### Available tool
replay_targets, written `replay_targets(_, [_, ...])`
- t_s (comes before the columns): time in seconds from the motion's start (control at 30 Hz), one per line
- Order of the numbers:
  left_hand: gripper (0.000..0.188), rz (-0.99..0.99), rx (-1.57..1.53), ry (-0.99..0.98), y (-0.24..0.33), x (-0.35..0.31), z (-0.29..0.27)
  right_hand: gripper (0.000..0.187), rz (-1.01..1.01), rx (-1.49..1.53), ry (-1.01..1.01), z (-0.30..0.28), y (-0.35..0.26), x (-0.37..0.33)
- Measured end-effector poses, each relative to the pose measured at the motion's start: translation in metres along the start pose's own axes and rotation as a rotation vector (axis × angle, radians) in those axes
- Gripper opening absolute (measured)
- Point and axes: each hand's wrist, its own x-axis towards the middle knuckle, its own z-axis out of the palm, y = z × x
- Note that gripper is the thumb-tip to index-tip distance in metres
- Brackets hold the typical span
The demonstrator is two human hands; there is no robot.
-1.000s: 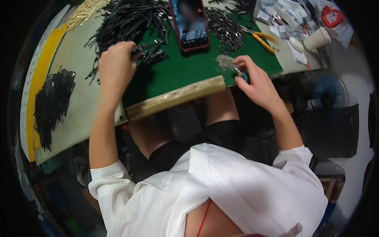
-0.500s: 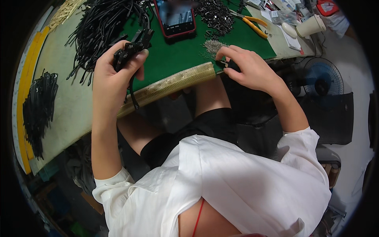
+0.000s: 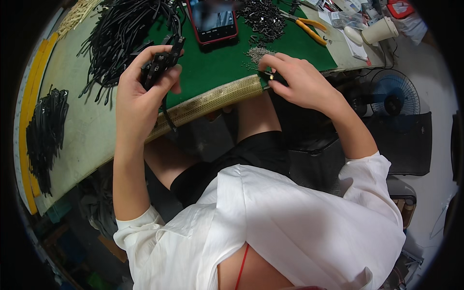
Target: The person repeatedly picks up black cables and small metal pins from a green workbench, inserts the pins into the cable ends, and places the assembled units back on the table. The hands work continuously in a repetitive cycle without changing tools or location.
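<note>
My left hand (image 3: 137,94) is raised over the near edge of the table, its fingers closed around a bunch of black eyeglass temples (image 3: 158,67). One thin temple end hangs below the palm. My right hand (image 3: 302,79) is at the mat's near right edge, with thumb and forefinger pinched. A small dark-handled tool (image 3: 276,77) shows partly between those fingers; its exact kind is hidden. Just beyond the fingertips lies a heap of tiny grey metal pieces (image 3: 260,54), apparently screws. Past it is a pile of small black parts (image 3: 263,24).
A large pile of black temples (image 3: 116,43) lies far left, a smaller bundle (image 3: 47,135) nearer. A red-cased phone (image 3: 212,21) stands on the green mat (image 3: 208,65). Orange-handled pliers (image 3: 311,30) and a white cup (image 3: 380,31) are at right. A mesh-covered roll (image 3: 212,101) edges the table.
My right hand has shifted slightly left, toward the grey heap. My left hand has turned a little, and the temples in it are angled differently.
</note>
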Motion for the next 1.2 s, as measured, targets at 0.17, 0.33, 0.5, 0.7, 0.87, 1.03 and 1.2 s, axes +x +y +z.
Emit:
replay_targets(0.17, [0.024, -0.022, 0.055, -0.002, -0.002, -0.003, 0.000, 0.029, -0.054, -0.023, -0.051, -0.001, -0.009, 0.010])
replay_targets(0.33, [0.027, 0.010, -0.030, 0.036, -0.002, -0.010, 0.006, 0.031, -0.073, -0.074, -0.087, -0.003, -0.020, 0.022])
replay_targets(0.5, [0.025, 0.082, 0.192, 0.064, 0.001, -0.018, 0.010, 0.032, -0.168, -0.024, 0.038, 0.000, -0.016, 0.022])
replay_targets(0.7, [0.039, 0.469, 0.550, 0.153, -0.002, -0.018, 0.027, 0.035, 0.062, 1.274, -0.045, -0.010, -0.080, 0.011])
replay_targets(0.87, [0.048, 0.530, 0.545, 0.184, -0.002, -0.016, 0.029, 0.036, 0.070, 1.374, -0.023, -0.004, -0.086, 0.015])
replay_targets(1.03, [0.050, 0.556, 0.591, 0.175, -0.004, -0.016, 0.028, 0.032, 0.089, 1.429, -0.044, -0.004, -0.089, 0.016])
replay_targets(1.2, [0.052, 0.658, 0.734, 0.146, -0.008, -0.017, 0.023, 0.028, 0.149, 1.488, -0.068, 0.003, -0.090, 0.015])
